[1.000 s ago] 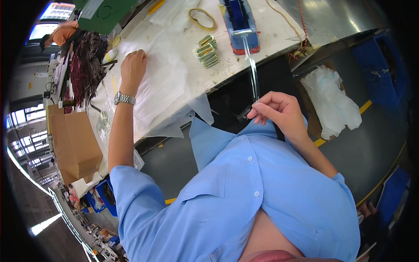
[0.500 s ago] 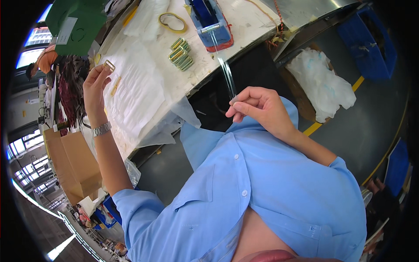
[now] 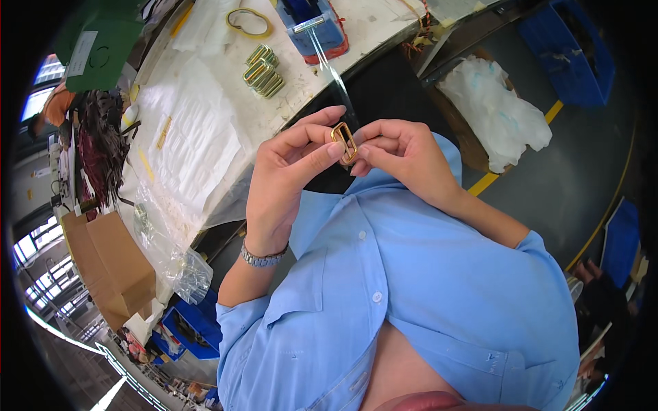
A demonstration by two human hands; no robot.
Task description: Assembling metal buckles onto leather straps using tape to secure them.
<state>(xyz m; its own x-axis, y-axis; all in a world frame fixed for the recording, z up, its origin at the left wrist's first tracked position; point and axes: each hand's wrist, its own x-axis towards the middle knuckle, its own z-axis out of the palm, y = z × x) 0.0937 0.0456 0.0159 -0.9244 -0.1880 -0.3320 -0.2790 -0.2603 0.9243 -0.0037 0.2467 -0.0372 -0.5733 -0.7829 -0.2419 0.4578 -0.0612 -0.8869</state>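
My left hand (image 3: pixel 284 171) and my right hand (image 3: pixel 397 154) meet in front of my chest, and both pinch a small gold rectangular metal buckle (image 3: pixel 344 141) between fingertips. A strip of clear tape (image 3: pixel 330 65) runs from the blue tape dispenser (image 3: pixel 312 24) on the table down to the buckle. A stack of several more gold buckles (image 3: pixel 262 70) lies on the white table (image 3: pixel 205 137) near the dispenser. I wear a metal watch (image 3: pixel 262 257) on my left wrist.
A tape roll ring (image 3: pixel 248 22) lies at the table's far side. Clear plastic bags (image 3: pixel 168 253) hang at the near table edge, a cardboard box (image 3: pixel 113 267) beside them. Dark red straps (image 3: pixel 96 154) lie left. A box with white plastic (image 3: pixel 497 109) and blue crates (image 3: pixel 576 51) sit on the floor.
My left hand left the table and came up to my right hand, bringing the gold buckle. Both hands now hold it at the end of the pulled tape.
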